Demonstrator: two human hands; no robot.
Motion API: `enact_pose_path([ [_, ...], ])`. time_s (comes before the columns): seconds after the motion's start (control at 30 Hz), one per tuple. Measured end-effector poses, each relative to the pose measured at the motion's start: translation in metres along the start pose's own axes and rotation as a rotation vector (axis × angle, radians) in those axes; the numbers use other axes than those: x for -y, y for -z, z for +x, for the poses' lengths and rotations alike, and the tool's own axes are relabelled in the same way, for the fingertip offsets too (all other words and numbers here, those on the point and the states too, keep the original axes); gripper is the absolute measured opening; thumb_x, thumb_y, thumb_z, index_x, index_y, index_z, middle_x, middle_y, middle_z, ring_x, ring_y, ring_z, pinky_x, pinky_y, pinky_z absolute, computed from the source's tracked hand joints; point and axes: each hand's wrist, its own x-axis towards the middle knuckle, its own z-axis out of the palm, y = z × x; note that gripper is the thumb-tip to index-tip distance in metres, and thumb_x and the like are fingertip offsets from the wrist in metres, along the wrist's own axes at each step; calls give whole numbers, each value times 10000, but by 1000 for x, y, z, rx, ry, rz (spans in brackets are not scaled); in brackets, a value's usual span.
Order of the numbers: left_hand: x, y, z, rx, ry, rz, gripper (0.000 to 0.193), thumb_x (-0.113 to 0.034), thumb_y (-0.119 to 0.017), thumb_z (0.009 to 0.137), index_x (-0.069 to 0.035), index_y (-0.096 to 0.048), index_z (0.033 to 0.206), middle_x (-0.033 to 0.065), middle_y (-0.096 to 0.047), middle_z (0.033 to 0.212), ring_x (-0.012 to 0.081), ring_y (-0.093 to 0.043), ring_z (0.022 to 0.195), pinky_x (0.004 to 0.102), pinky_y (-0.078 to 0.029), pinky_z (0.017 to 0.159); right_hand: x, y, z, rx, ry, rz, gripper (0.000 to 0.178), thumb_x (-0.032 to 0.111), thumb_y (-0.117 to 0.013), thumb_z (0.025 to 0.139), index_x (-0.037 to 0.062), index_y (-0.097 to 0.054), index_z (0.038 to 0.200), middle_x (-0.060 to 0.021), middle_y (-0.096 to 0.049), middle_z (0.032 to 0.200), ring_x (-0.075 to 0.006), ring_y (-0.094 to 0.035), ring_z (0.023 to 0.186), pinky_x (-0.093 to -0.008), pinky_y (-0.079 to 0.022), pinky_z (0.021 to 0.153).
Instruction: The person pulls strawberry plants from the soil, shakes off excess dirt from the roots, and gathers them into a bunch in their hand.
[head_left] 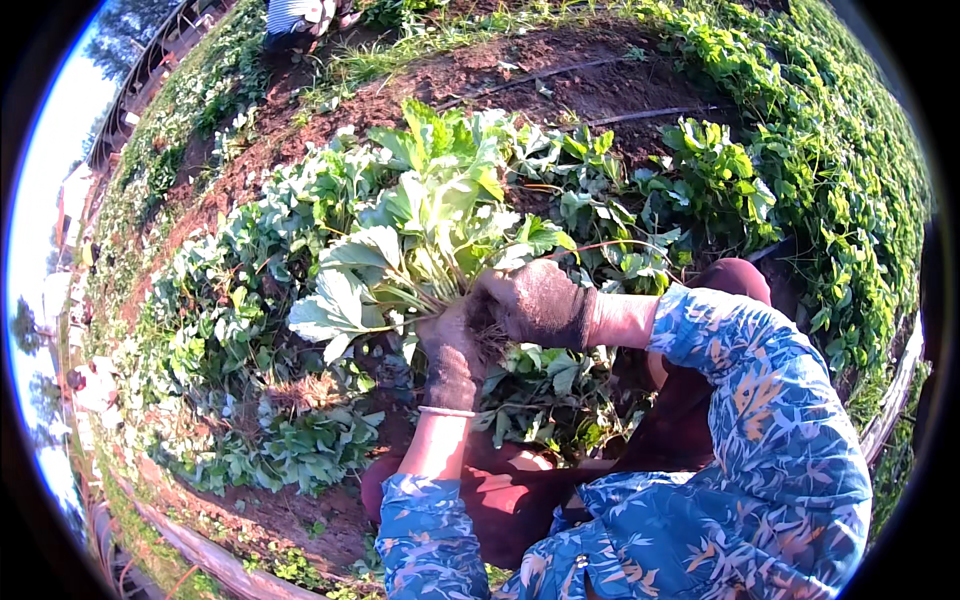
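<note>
Blue leaf-printed sleeves (765,400), smooth-surfaced, lay nearest the camera. The leafy plant (430,235) extended forward and slightly left from the hands, its long axis running from fibrous, soil-darkened roots (490,338) to broad, toothed leaves. The left hand (453,345) was closed around the stem base; the right hand (535,303), equally near, was curled tightly against the root end. Both wore dark, soil-stained gloves (568,308).
</note>
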Motion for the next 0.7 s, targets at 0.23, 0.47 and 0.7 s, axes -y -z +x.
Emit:
enact_pose_path([
  [0.23, -3, 1, -3, -169, -193, 312, 168, -109, -633, 822, 11, -648, 939, 67, -648, 821, 170, -636, 734, 312, -550, 675, -38, 6, 6, -102, 16, -314, 117, 204, -612, 720, 89, -619, 740, -138, -613, 656, -365, -619, 611, -484, -480, 572],
  [0.47, -11, 45, 0, 30, -181, 144, 133, -199, -613, 861, -68, -620, 843, 17, -603, 797, 94, -566, 675, 265, -504, 608, -46, 36, 12, -92, -36, 304, 257, 176, -705, 723, 54, -665, 946, -142, -596, 637, -306, -610, 614, -381, -471, 564],
  [0.7, -12, 70, 15, 393, -307, 518, 250, -155, -503, 948, 27, -647, 1038, 129, -667, 1003, 192, -647, 855, 310, -544, 740, -42, 32, 3, 296, -91, 397, 274, 188, -565, 863, 65, -610, 1104, -96, -655, 949, -230, -582, 998, -340, -440, 889],
])
